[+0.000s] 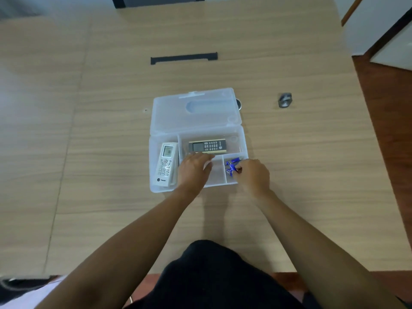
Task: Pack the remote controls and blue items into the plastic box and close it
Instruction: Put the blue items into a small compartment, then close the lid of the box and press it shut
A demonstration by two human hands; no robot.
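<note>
A clear plastic box (153, 166) lies open mid-table, its lid (174, 112) folded back flat. A white remote (166, 163) rests in the left compartment. A dark grey and gold remote (207, 146) lies in the back compartment. Several small blue items (231, 167) sit in the front right compartment. My right hand (253, 176) is over that compartment's edge, its fingertips pinching the blue items. My left hand (195, 169) rests palm down over the front middle compartment, fingers reaching toward the dark remote; what lies beneath it is hidden.
A small grey metal object (285, 100) sits on the table to the right of the box. A round dark item (239, 104) peeks out behind the lid's right corner. A black cable slot (184, 58) lies farther back. The table's front edge is close to my body.
</note>
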